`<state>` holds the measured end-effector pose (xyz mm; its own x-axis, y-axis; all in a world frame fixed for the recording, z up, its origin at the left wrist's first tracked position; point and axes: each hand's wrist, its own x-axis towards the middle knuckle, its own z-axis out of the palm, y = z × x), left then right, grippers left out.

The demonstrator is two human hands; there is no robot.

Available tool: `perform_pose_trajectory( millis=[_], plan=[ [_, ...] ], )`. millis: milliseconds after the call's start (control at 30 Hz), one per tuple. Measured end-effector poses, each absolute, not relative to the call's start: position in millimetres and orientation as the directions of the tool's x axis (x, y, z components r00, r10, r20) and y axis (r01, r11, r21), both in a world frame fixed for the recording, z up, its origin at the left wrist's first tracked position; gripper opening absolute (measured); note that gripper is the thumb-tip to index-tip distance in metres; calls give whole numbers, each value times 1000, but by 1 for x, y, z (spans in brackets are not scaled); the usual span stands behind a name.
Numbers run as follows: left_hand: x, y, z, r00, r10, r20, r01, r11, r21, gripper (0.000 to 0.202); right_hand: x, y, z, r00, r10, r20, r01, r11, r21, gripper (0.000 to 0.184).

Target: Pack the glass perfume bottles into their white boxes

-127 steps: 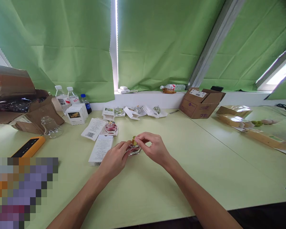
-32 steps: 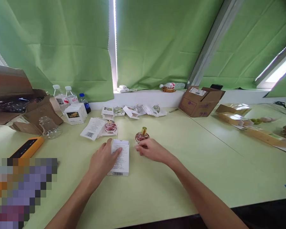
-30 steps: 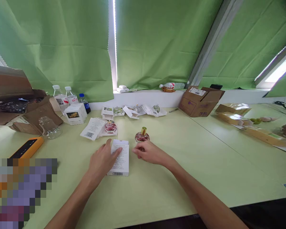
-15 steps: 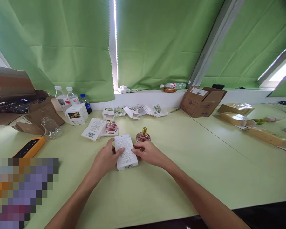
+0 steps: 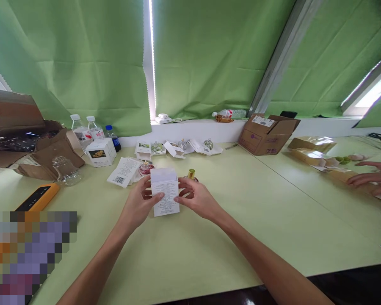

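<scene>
A white printed carton [image 5: 165, 197] stands upright on the table between my hands, its top flap raised. My left hand [image 5: 139, 204] grips its left side, thumb on the front face. On the other side my right hand [image 5: 197, 198] holds it with thumb and fingers. Behind my right hand shows the gold cap of a perfume bottle [image 5: 191, 173]; the rest of that bottle is mostly hidden. A pink perfume bottle [image 5: 145, 168] sits behind the carton to the left, beside flattened white cartons [image 5: 123, 171].
Several small bottles and opened cartons [image 5: 174, 149] line the back. A cardboard box [image 5: 266, 135] stands back right, another open box [image 5: 51, 156] at left near a clear jar [image 5: 65, 171]. Another person's hand [image 5: 373, 177] reaches in at right over yellowish packages [image 5: 314, 146].
The carton has gone from leaning back to upright between my hands, its top flap now showing. Another person's hand has come into view at the right.
</scene>
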<state>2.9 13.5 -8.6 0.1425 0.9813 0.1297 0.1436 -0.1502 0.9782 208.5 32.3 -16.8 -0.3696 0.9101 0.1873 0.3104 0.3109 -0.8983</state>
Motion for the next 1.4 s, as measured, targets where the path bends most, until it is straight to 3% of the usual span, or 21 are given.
perform_pose_trajectory(
  millis=[233, 433, 667, 933, 1133, 1267, 1400],
  plan=[
    [3, 14, -11, 63, 957, 282, 322, -287, 902, 48, 206, 28, -10, -241, 894, 377, 293, 438, -850, 37],
    [4, 11, -13, 72, 914, 399, 491, -381, 783, 46, 206, 24, -8, -289, 801, 524, 333, 597, -730, 33],
    [4, 10, -18, 96, 890, 445, 618, -404, 674, 50, 208, 27, -13, -341, 726, 598, 437, 685, -583, 32],
    [8, 7, -20, 74, 821, 566, 610, -486, 626, 47, 211, 30, -17, -318, 687, 653, 480, 711, -514, 18],
    [6, 9, -23, 168, 685, 709, 722, -576, 385, 39, 213, 33, -18, -339, 637, 692, 468, 752, -463, 24],
    [5, 7, -19, 273, 648, 711, 814, -550, 189, 34, 213, 33, -16, -353, 637, 686, 463, 755, -464, 24],
    [5, 5, -15, 274, 679, 682, 843, -511, 169, 23, 213, 29, -13, -354, 676, 647, 474, 726, -499, 22]
  ],
)
